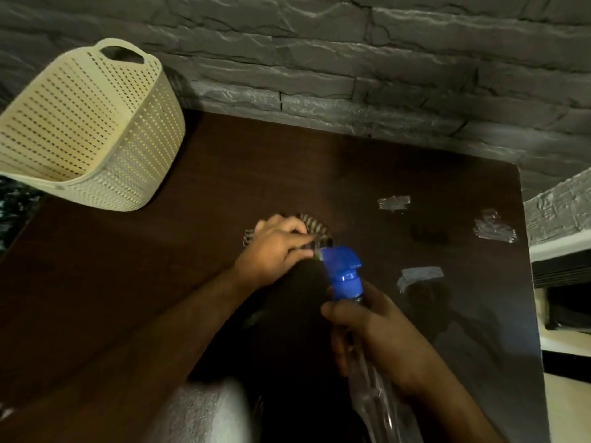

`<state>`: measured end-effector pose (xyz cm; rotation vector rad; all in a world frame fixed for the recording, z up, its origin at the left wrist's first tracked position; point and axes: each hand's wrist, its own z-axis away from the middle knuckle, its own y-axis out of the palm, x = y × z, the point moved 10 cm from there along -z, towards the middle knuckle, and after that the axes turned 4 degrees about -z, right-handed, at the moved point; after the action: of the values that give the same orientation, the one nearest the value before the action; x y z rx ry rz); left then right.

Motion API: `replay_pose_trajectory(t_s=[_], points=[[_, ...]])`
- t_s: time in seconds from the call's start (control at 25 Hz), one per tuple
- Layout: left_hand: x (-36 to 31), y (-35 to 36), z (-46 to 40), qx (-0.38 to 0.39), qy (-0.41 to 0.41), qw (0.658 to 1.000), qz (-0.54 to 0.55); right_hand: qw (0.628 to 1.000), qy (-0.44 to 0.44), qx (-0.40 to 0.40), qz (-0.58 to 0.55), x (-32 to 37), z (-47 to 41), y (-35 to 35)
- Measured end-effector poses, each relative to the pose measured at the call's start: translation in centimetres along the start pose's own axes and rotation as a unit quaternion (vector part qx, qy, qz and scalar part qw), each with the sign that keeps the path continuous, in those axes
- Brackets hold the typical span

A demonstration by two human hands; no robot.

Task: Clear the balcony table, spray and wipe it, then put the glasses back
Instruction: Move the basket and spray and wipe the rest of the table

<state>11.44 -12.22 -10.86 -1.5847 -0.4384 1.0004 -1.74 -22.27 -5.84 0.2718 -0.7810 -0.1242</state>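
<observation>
Two hands busy: my left hand [276,247] presses striped cloth [315,227] flat onto surface [134,282] to wipe; right hand [372,334], grip clenched on spray bottle [343,273], keeps it ready.

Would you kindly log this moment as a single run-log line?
phase: wiping | left hand: pressing striped cloth on table | right hand: holding spray bottle | basket: far-left corner | glasses: not visible

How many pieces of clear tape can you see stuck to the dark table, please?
3. One crumpled piece of clear tape lies toward the wall, a second sits near the right edge of the dark brown wooden table, and a third lies nearest the blue-capped spray bottle. The arms may hide others.
</observation>
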Motion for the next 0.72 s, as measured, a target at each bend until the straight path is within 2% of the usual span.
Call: replay_pose_trajectory(t_s=[0.08, 0.12, 0.24, 0.28, 0.36, 0.44, 0.48, 0.52, 0.64, 0.72], points=[[-1.0, 1.0, 5.2, 0.014, 0.066, 0.998, -0.016, 1.000, -0.010, 0.008, -0.001, 0.5, 0.3, -0.8], [0.8, 0.5, 6.0, 0.000, 0.051, 0.998, -0.023, 1.000, -0.010, 0.014, -0.002, 0.5, 0.5, -0.9], [7.8, -3.0, 1.1, -0.082, -0.113, 0.990, -0.034, 1.000, -0.017, 0.020, 0.007, 0.6, 0.8, -0.7], [7.5, -3.2, -1.0, -0.086, -0.141, 0.985, -0.042, 1.000, -0.016, 0.014, 0.013, 0.6, 0.7, -0.5], [2.1, -0.8, -1.9, -0.048, -0.102, 0.993, -0.044, 1.000, -0.013, -0.002, 0.017, 0.9, 0.4, -0.4], [-3.8, 1.9, 2.9, 0.003, 0.020, 1.000, -0.019, 1.000, -0.012, 0.000, 0.011, 0.9, 0.3, -0.2], [-4.1, 2.3, 6.1, 0.017, 0.049, 0.999, -0.013, 1.000, -0.010, 0.000, 0.003, 0.6, 0.3, -0.3], [-2.5, 1.5, 8.1, -0.001, 0.043, 0.999, -0.015, 1.000, -0.005, -0.002, 0.000, 0.2, 0.5, -0.3], [6.9, -2.2, 4.9, -0.068, -0.113, 0.991, -0.025, 1.000, 0.005, -0.009, -0.001, -1.6, 0.7, -0.2], [7.8, -2.8, -0.1, -0.080, -0.181, 0.979, -0.047, 1.000, 0.003, -0.011, -0.012, -2.9, 0.5, 0.0]])
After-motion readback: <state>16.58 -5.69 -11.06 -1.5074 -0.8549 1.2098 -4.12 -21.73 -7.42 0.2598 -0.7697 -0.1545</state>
